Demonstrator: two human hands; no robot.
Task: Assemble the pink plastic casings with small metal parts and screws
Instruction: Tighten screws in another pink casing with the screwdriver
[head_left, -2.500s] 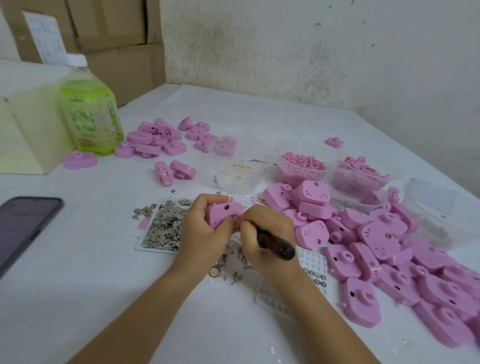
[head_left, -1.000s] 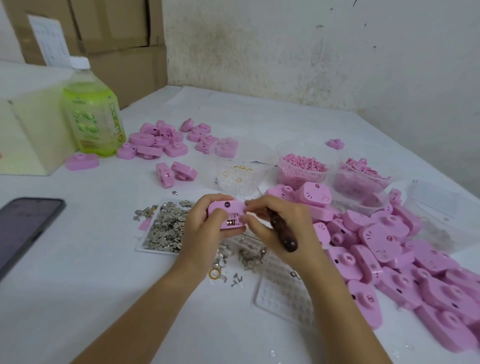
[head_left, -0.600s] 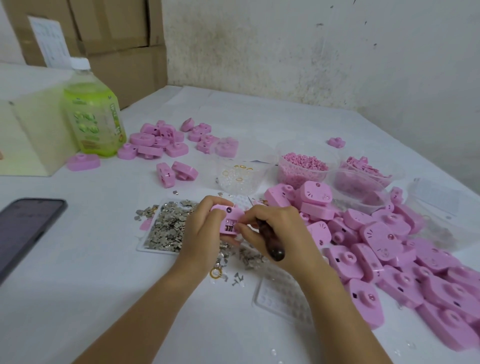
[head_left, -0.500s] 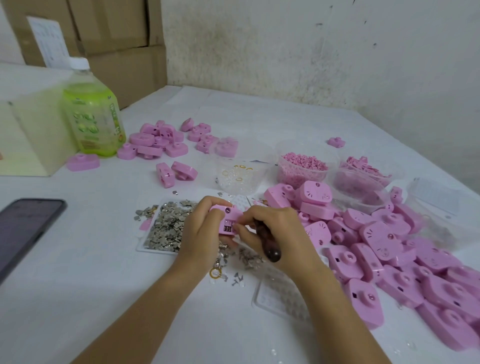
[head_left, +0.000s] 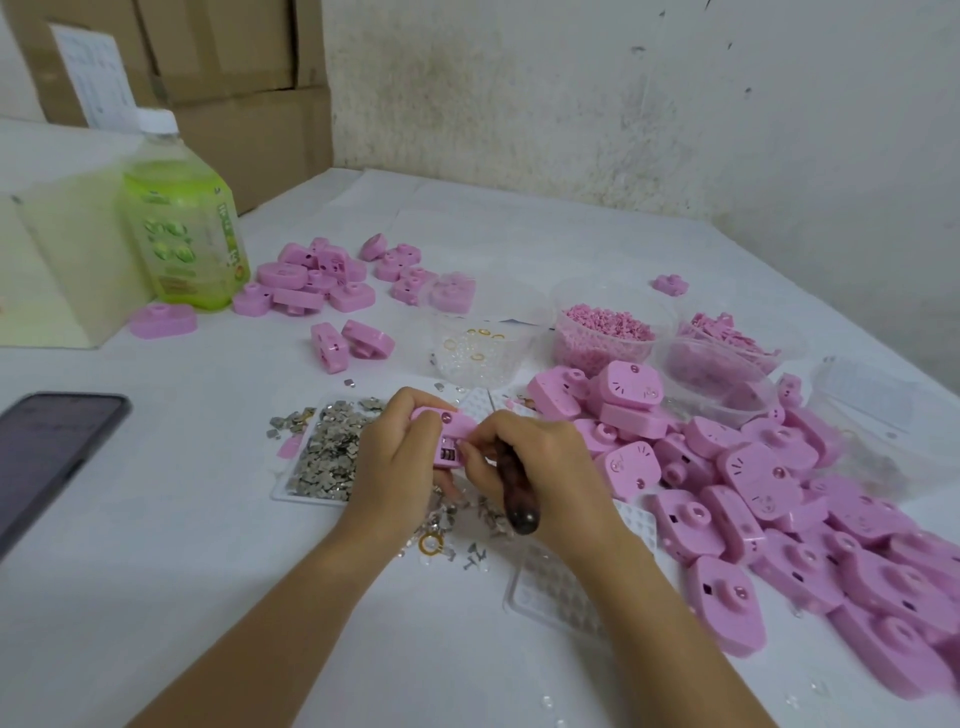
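My left hand (head_left: 397, 457) grips a pink casing (head_left: 447, 431) just above the table, its open side with dark slots turned toward me. My right hand (head_left: 540, 467) holds a dark-handled screwdriver (head_left: 514, 493) in the palm, handle end pointing toward me, while its fingertips pinch at the casing's open side. What the fingertips hold is too small to see. Beneath my hands lie a white tray of small metal parts (head_left: 327, 457), loose screws (head_left: 475, 556) and a brass ring (head_left: 431, 545).
A big heap of pink casings (head_left: 769, 499) fills the right. A smaller pile (head_left: 317, 278) lies at the back left by a green bottle (head_left: 179, 218). Clear tubs with rings (head_left: 480, 353) and pink bits (head_left: 605, 332), a phone (head_left: 49, 452) at the left, a dimpled tray (head_left: 561, 587).
The casing has been turned in my left hand so its open side faces me. My right hand swung the screwdriver handle down toward me and brought its fingertips to the casing.
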